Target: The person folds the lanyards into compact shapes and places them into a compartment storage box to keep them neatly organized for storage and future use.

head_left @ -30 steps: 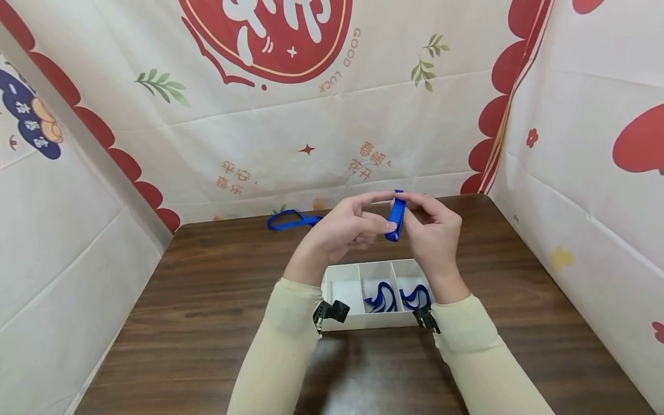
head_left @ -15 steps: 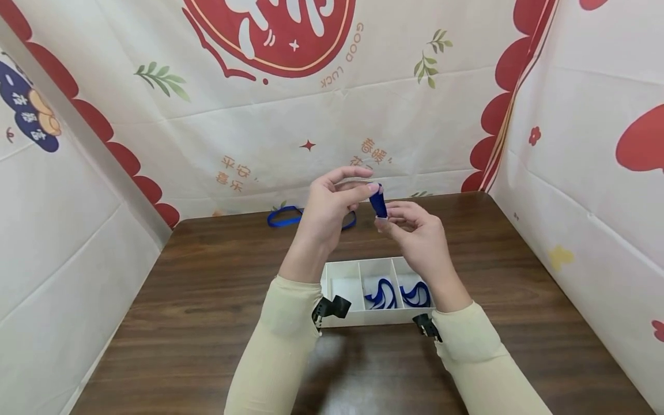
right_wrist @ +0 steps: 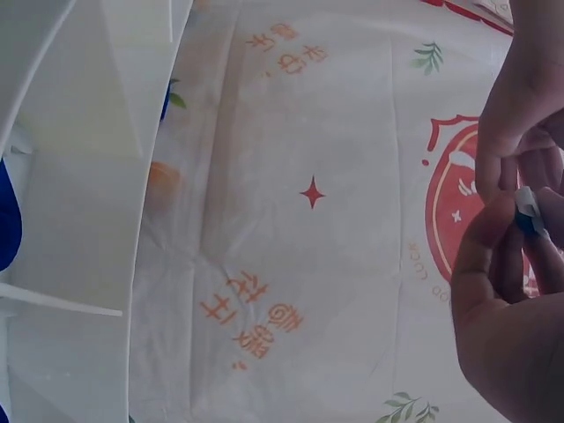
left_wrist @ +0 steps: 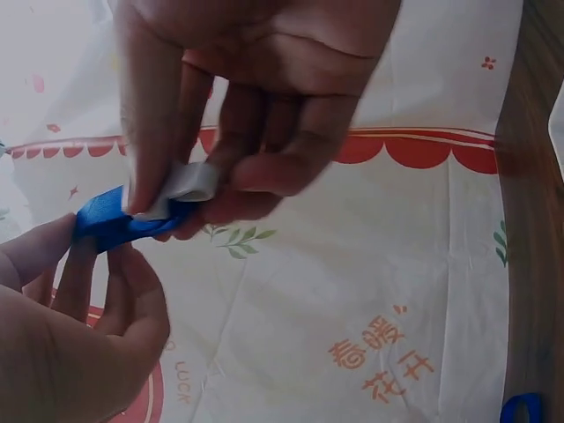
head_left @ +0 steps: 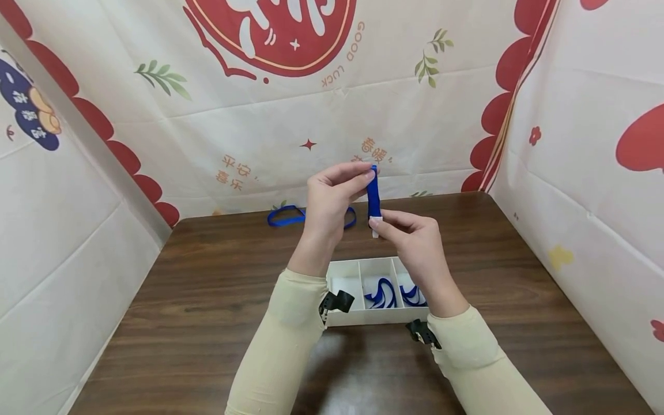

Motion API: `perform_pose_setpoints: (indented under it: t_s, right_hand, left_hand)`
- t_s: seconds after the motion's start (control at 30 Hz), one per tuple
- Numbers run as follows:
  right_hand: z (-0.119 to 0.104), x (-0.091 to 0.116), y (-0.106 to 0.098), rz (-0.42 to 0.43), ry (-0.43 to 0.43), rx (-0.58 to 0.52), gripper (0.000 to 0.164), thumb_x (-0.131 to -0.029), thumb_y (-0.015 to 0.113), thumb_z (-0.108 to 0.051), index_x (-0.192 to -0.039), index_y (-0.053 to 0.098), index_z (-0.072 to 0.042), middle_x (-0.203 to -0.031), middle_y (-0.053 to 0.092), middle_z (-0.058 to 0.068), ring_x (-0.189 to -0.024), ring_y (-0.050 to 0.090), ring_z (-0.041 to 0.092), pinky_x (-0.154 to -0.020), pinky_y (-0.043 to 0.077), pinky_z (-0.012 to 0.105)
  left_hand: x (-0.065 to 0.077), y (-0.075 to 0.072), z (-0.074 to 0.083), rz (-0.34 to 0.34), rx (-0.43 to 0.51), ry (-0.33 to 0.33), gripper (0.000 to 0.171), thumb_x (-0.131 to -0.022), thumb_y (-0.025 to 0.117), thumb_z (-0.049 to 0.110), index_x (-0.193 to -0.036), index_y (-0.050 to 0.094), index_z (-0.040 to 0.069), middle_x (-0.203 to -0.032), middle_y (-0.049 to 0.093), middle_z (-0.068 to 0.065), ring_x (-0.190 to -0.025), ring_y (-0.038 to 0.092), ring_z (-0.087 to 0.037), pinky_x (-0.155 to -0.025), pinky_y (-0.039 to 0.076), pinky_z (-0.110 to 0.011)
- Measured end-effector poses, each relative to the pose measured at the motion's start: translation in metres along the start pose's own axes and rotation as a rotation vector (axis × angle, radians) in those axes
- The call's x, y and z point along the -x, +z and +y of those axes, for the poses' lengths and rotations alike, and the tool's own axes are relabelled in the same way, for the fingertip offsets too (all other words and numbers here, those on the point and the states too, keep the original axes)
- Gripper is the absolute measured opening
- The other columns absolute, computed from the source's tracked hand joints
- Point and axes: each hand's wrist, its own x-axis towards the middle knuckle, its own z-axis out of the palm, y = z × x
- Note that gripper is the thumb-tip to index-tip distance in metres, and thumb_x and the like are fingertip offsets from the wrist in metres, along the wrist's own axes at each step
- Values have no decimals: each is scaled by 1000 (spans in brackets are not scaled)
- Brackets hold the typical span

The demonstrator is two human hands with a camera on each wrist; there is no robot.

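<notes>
A folded blue ribbon strap point(head_left: 373, 196) is held upright in the air above the tray. My left hand point(head_left: 332, 196) pinches its top end between thumb and fingers. Below, my right hand point(head_left: 417, 242) pinches the bottom end, where a white band point(head_left: 375, 229) lies over the blue and sticks out past the thumb. The left wrist view gives a closer look: the white band point(left_wrist: 192, 182) forms a small loop by the right fingers, and the blue end point(left_wrist: 99, 218) sits in the left fingertips. In the right wrist view the fingers hide most of the strap.
Beneath the hands, a white divided tray point(head_left: 373, 316) stands on the wooden table point(head_left: 207, 311). Blue straps point(head_left: 382, 293) lie in its middle and right compartments. Another blue strap point(head_left: 282, 223) lies looped at the table's back edge, partly behind the left hand. Printed cloth walls surround the table.
The hands have drawn apart vertically: the left rose with the strap's top, the right dropped to its lower end. The strap now stands straighter, and its white band shows.
</notes>
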Motion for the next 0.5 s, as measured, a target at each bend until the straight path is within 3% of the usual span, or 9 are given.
perform_pose_setpoints:
  t_s: [0.2,0.37,0.5]
  right_hand:
    - [2,5,2,62,-110,54,31,-100,77,-25,-126,79,-8,-92,76,-14,-88,68,12,-82,59,23]
    - [2,8,6,105,-298,64,34,-98,78,-14,-132,73,-11,-97,76,-2,-84,71,10,-82,61,19]
    - [2,7,5,82,-432,101,25,-97,77,-4,-122,76,-7,-93,74,5,-78,66,9,-73,57,17]
  left_hand:
    - [-2,-1,-5,-18,-71,55,25,-93,79,-1,-117,78,-5,-109,82,-11,-99,75,-12,-92,63,-31]
    - [-4,-4,-11,-57,-149,74,29,-93,78,-3,-122,78,-1,-117,79,-22,-97,77,-12,-92,63,-31]
    - [-5,-6,-14,-79,-185,99,31,-93,78,-4,-124,77,-1,-115,79,-23,-96,76,-11,-90,64,-30]
